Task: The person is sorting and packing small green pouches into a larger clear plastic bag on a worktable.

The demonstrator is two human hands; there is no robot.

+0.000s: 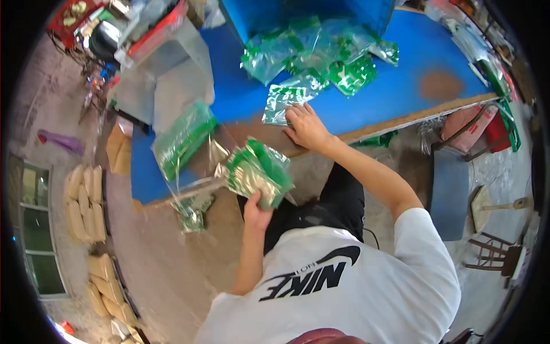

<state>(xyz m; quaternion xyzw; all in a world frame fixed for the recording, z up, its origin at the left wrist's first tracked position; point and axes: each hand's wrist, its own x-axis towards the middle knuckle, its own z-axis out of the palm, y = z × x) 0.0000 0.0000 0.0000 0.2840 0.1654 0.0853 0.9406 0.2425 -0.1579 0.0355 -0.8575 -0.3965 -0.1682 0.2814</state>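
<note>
My left hand [259, 213] is closed around the lower end of a stack of green-and-clear plastic bags [260, 172], held up in front of the table's near edge. My right hand [309, 128] reaches over the blue tabletop. Its fingers are apart and rest on the right side of a single flat plastic bag [277, 104] with a green printed band. Beyond it, a loose heap of similar bags [312, 46] spills from the mouth of a blue bin [309, 11]. To the left, a clear plastic sleeve of stacked green bags [189, 140] lies near the table edge.
A translucent plastic box [180, 80] stands at the table's left. The blue table [401, 97] has a worn brown edge. Below it, more green packaging [192, 213] sits at left. A dark bench [450, 192] and a wooden chair [495, 255] are at right; tan parcels [85, 203] lie at far left.
</note>
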